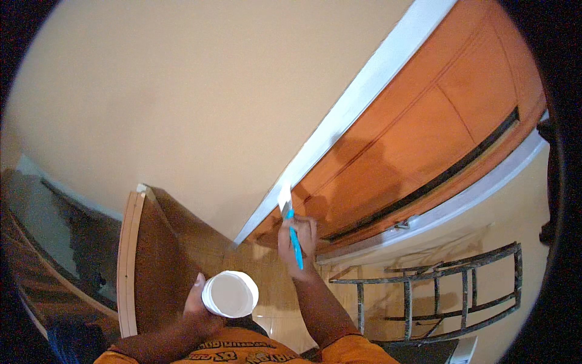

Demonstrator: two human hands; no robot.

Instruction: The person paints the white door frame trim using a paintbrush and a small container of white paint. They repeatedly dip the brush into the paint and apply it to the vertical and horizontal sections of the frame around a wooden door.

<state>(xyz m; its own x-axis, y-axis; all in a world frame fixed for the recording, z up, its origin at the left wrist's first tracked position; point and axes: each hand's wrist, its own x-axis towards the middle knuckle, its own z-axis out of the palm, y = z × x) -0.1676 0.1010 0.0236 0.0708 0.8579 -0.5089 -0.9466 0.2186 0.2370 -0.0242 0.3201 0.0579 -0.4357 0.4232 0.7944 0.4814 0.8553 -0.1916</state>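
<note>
My right hand (297, 239) is closed around the turquoise handle of a paintbrush (295, 236). The brush's pale bristles are against the lower stretch of a white door frame (330, 139), beside an orange-brown wooden door (418, 115). Lower down, my left hand (202, 312) grips a white plastic tub (231, 295) from its left side, thumb near the rim. Pale, whitish paint shows inside the tub, held in front of my orange shirt.
A beige wall (182, 103) fills the upper left. A brown wooden panel (167, 267) with a pale edge stands left of the tub. At lower right, a paint-spattered metal ladder (407, 309) is near another beige wall. Tiled floor (273, 297) shows below.
</note>
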